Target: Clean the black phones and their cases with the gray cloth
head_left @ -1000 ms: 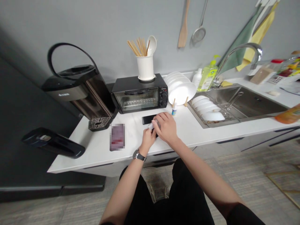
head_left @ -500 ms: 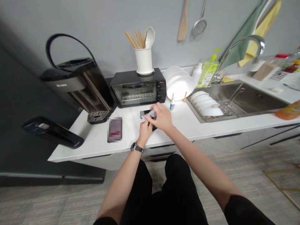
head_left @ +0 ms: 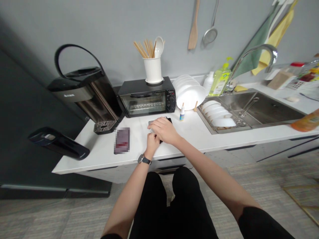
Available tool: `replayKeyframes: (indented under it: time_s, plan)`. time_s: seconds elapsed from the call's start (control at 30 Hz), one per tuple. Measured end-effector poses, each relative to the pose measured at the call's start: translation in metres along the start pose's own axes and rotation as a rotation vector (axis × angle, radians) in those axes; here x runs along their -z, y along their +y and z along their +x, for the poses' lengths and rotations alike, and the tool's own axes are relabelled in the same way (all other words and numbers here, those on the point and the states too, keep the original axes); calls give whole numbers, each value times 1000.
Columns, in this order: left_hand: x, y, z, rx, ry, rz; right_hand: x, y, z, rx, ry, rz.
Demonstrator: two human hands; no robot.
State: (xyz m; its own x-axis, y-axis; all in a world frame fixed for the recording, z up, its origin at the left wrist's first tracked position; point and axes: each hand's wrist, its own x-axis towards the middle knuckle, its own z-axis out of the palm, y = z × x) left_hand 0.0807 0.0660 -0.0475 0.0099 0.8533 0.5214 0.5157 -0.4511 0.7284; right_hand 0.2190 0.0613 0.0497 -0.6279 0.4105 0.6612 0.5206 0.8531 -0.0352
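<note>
Single head-worn view: you look forward and down, close over the counter [head_left: 196, 132], with your left hand [head_left: 152, 142] and right hand [head_left: 165, 130] mid-frame, the wall [head_left: 114, 23] at twelve o'clock, your knees [head_left: 184, 181] at six.

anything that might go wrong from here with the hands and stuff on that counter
The small bottle stands upright beyond and to the right of the right hand, so a sideways sweep could knock it over. The dark flat item is partly covered by that hand; pressing unevenly might make it slide on the white counter. The white utensil cup sits on top of the toaster oven, so a hard bump to the oven might tip it.
</note>
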Motion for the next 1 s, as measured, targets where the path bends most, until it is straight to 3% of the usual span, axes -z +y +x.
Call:
replayKeyframes:
  time_s: [0.1, 0.3, 0.47, 0.67, 0.87, 1.0]
  plan:
    - [-1, 3, 1, 9, -6, 21, 8, 7, -5, -27, -28, -52]
    - [-3, 2, 0, 27, -24, 41, 8, 4, -11, -398, 103, -32]
    - [-4, 0, -1, 23, -35, 41, 6, -10, -5, -548, 125, -100]
    - [-3, -1, -2, 5, -58, 47, 5, -25, 4, -346, 57, -143]
    - [-2, 1, -4, -11, -59, 47, 11, -16, -1, -56, -91, -84]
    - [-2, 4, -4, -11, -51, 31, 16, -9, -8, -170, -34, -113]
